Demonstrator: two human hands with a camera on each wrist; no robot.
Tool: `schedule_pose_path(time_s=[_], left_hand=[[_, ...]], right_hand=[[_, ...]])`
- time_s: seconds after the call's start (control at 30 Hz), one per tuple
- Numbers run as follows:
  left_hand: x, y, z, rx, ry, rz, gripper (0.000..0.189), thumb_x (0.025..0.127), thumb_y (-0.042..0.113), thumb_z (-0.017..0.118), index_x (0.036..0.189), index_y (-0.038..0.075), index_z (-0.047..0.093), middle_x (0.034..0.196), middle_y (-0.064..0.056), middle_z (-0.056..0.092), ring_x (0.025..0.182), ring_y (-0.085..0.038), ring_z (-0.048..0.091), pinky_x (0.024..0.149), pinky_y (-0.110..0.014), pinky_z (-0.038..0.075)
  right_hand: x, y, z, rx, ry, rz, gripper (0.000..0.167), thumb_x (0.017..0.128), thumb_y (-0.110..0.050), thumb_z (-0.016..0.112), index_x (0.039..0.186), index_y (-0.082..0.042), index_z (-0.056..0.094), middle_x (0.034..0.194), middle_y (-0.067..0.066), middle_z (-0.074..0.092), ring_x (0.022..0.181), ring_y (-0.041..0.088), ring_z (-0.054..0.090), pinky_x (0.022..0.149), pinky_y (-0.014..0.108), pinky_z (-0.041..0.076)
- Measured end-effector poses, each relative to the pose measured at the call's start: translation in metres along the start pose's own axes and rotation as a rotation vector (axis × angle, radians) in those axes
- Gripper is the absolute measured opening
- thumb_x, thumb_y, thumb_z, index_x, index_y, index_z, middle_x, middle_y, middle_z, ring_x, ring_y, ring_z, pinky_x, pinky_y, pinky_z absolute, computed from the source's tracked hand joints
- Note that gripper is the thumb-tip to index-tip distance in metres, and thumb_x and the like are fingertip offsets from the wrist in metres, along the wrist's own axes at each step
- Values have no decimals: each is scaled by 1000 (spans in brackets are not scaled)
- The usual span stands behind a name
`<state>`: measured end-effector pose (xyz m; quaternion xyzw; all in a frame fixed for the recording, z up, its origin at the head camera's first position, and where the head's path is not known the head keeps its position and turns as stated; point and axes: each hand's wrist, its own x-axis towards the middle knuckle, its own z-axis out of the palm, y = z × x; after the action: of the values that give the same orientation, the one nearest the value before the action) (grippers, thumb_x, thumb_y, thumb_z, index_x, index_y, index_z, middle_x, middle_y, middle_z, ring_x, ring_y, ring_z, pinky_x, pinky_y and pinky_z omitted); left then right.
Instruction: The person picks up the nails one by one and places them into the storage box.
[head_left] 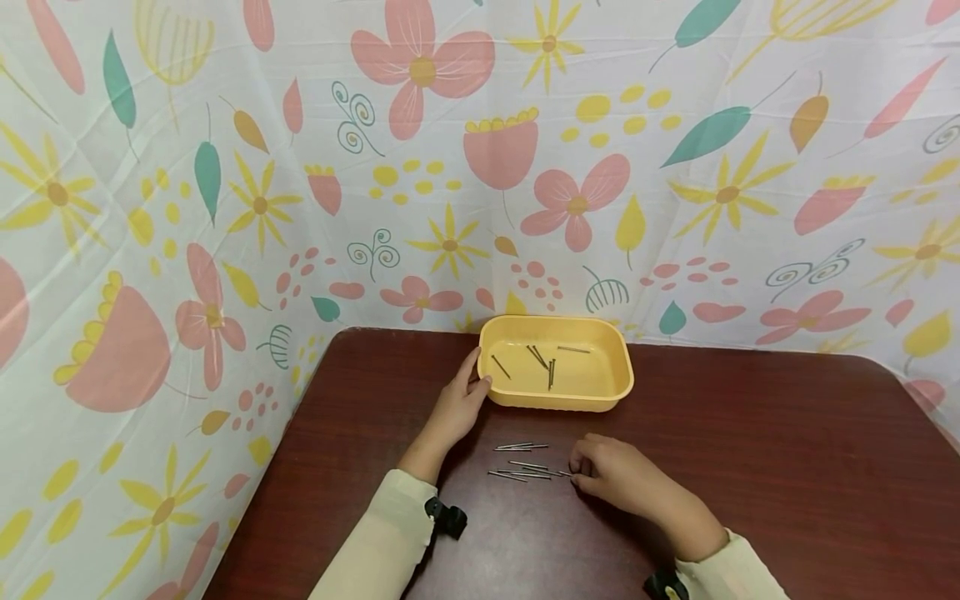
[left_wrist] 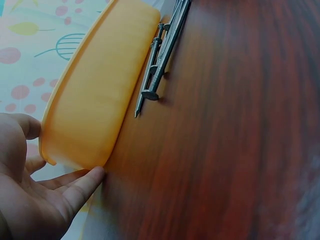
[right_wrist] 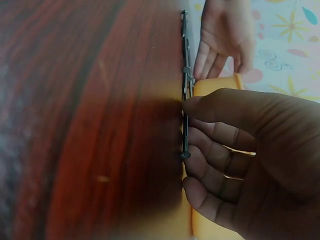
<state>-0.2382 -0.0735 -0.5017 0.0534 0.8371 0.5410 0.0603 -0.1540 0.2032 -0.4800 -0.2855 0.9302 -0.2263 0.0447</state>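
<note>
At the near left corner of a yellow plastic basin (head_left: 555, 402), my left hand (head_left: 457, 404) holds on, thumb by the front rim and fingers along the end wall. Several nails (head_left: 538, 358) lie scattered inside it. In front, my right hand (head_left: 618, 475) pinches a nail (right_wrist: 185, 137) between thumb and index finger, low over the table; the right wrist view shows its round head below the thumb. Just left of that hand lie several more metal nails (head_left: 517, 475), with another small group of nails (head_left: 521, 447) behind them, nearer the basin.
Everything rests on a dark reddish-brown wooden table (head_left: 750, 433). A white cloth with printed flowers (head_left: 577, 204) hangs behind and along the left side. Black straps (head_left: 447, 517) sit on both wrists over pale sleeves.
</note>
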Motion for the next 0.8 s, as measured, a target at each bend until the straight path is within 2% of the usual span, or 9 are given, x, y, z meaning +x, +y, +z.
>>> schedule_pose_path(time_s=[0.23,0.8], left_hand=[[0,0,0,-3,3,-4,60,106,41,48,161,40,22,144,-14,60,129,-24,61,108,-52,46],[1,-1,1,-4,6,-11,60,106,42,48,160,43,23,147,-14,57,130,-22,61,109,-50,46]], right_hand=[[1,1,2,-31,26,-16,19,82,-13,78,79,-22,61,76,-13,53,69,-3,48,61,21,43],[1,0,0,-50,8,-25,19,85,-14,76,80,-22,60,76,-13,51,69,-3,45,60,21,41]])
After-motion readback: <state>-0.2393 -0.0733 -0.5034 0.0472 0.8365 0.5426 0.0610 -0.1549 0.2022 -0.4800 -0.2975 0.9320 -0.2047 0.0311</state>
